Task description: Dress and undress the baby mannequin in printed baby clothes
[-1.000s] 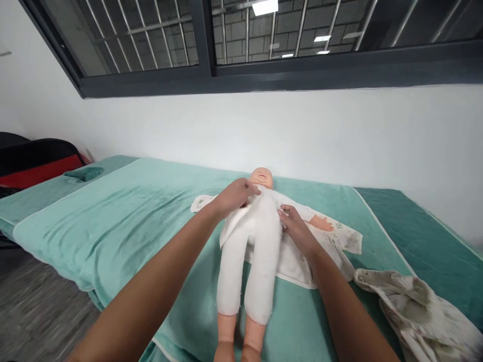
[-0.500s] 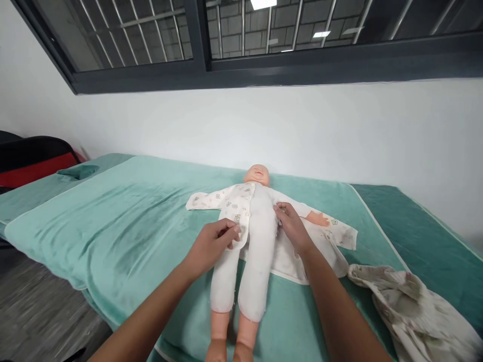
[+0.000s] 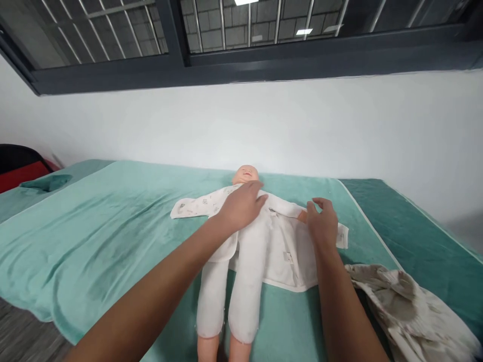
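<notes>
A baby doll [image 3: 241, 261] lies on its back on a teal towel [image 3: 113, 226], head toward the wall, in white leggings. A small white printed jacket [image 3: 287, 251] is spread under and around it. My left hand [image 3: 243, 205] rests flat on the doll's chest, fingers stretched out, just below the head [image 3: 245, 174]. My right hand [image 3: 322, 223] hovers over the doll's far arm and the jacket's right sleeve, fingers loosely curled and apart, holding nothing that I can see.
A crumpled beige printed cloth [image 3: 411, 311] lies at the lower right on the bed. A darker green cover [image 3: 415, 216] runs along the right. A folded teal cloth [image 3: 45, 182] and a black and red chair [image 3: 17, 168] sit far left. The white wall is close behind.
My left hand moved from the jacket's left flap up onto the doll's chest. My right hand left the torso and shifted right over the sleeve. The right flap now lies closer over the body.
</notes>
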A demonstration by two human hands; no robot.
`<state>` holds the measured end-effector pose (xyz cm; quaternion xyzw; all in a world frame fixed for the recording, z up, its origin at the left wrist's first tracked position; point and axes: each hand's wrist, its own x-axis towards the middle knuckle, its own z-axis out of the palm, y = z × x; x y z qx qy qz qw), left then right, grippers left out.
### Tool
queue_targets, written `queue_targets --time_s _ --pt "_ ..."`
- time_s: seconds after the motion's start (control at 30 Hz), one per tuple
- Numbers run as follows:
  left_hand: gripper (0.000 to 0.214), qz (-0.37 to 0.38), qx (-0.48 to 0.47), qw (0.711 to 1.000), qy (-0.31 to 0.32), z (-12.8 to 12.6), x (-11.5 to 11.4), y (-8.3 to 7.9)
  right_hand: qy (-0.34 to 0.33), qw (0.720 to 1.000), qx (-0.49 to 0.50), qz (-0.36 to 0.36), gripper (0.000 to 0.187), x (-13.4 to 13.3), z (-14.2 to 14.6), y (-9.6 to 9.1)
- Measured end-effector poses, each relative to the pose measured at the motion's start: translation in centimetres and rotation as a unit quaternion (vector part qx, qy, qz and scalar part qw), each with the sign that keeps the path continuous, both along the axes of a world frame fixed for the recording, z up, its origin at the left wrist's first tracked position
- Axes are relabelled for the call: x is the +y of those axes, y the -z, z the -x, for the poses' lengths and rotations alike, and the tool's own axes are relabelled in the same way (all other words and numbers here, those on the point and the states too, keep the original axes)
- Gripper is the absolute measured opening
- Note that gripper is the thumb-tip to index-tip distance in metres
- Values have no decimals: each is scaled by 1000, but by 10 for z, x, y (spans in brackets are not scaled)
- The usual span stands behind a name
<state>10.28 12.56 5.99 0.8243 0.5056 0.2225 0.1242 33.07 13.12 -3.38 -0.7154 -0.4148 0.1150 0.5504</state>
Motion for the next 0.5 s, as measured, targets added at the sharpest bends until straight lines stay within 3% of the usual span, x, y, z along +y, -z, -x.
queue_targets --time_s 0.1,0.17,0.27,0.4,0.5 --pt "38 11 96 991 89 -37 8 -9 -22 996 80 42 36 7 -8 5" --pt "33 13 191 971 140 -61 20 -2 -32 993 110 29 34 6 -10 5" --pt "28 3 301 937 179 -86 39 16 -40 977 204 -51 27 1 -11 -2" --pt "28 -17 313 930 190 -94 56 27 -76 930 330 -142 24 -5 -18 -12" --pt "29 -40 307 931 192 -83 59 19 -49 947 298 -108 24 -5 -28 -13"
